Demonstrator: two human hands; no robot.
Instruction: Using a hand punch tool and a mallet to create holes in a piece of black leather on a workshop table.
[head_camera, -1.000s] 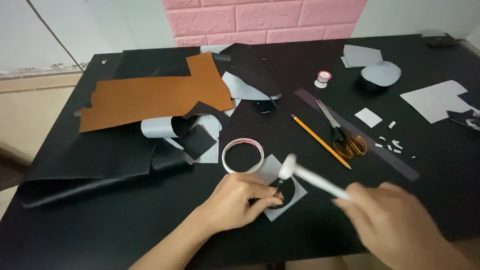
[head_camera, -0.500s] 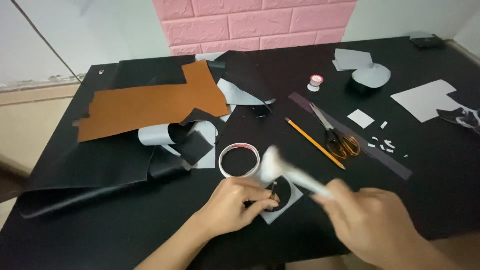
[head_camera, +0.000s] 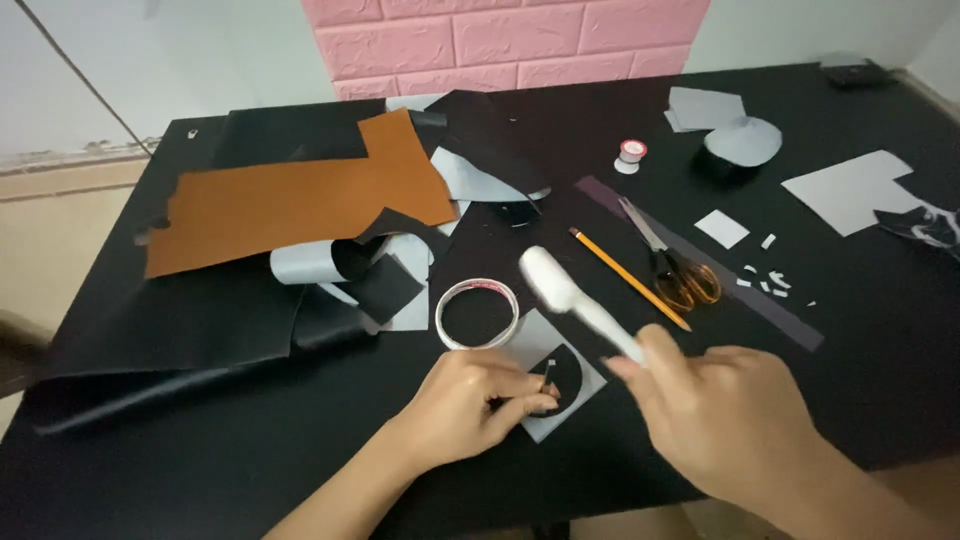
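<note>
On the surface (head_camera: 880, 380), nearest the viewer, the left hand (head_camera: 462, 408) rests on a small sheet (head_camera: 590, 385) that carries a half-disc piece (head_camera: 565, 375). Just right of it the right hand (head_camera: 725, 420) holds a mallet (head_camera: 575, 295), whose head rises above the sheet. The tape ring (head_camera: 478, 313) lies just behind the left hand. Right of the mallet lies a pencil (head_camera: 628, 278), then scissors (head_camera: 672, 265) on a long strip (head_camera: 770, 310) (all three run slantwise). Left and behind, a large leather sheet (head_camera: 290, 200) lies atop other sheets (head_camera: 200, 320). Far back right sit a small spool (head_camera: 630, 155) and a cone-shaped piece (head_camera: 742, 142).
</note>
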